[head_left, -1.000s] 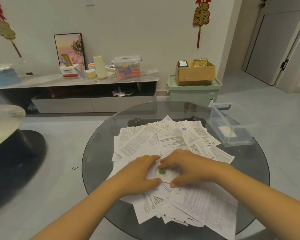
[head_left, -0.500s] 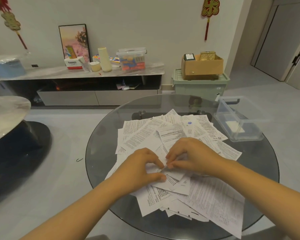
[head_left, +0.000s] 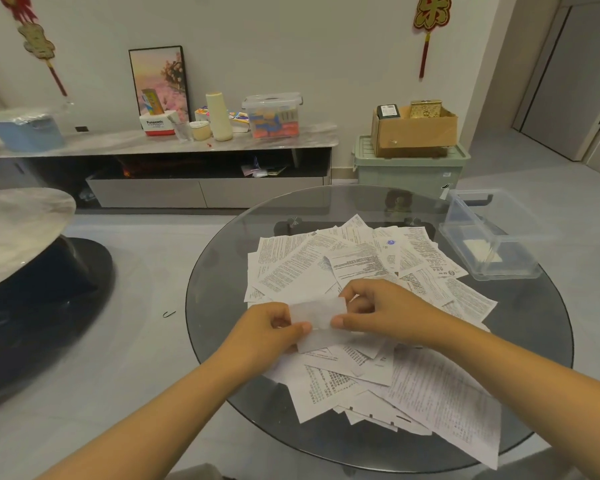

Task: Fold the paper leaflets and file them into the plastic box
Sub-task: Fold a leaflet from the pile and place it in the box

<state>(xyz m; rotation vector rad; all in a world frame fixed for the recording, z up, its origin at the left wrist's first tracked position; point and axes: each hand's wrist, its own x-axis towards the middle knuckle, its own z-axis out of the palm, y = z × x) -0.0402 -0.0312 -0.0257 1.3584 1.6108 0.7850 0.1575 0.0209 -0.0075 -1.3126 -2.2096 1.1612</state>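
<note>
Fingers (head_left: pixel 305 328) of both hands pinching folded leaflet (head_left: pixel 317 311) | long axis left-right

Round dark glass tabletop (head_left: pixel 222 306); loose heap of printed paper leaflets (head_left: pixel 354 268) spread over its middle and near side, sheets overlapping, some reaching close to the near-right rim; clear plastic box (head_left: pixel 492 237) sits on the far-right edge, open top, just beside the heap; one pale folded piece lies inside the box on its bottom; bare glass shows at left and far side; table base fittings visible through the glass.
</note>
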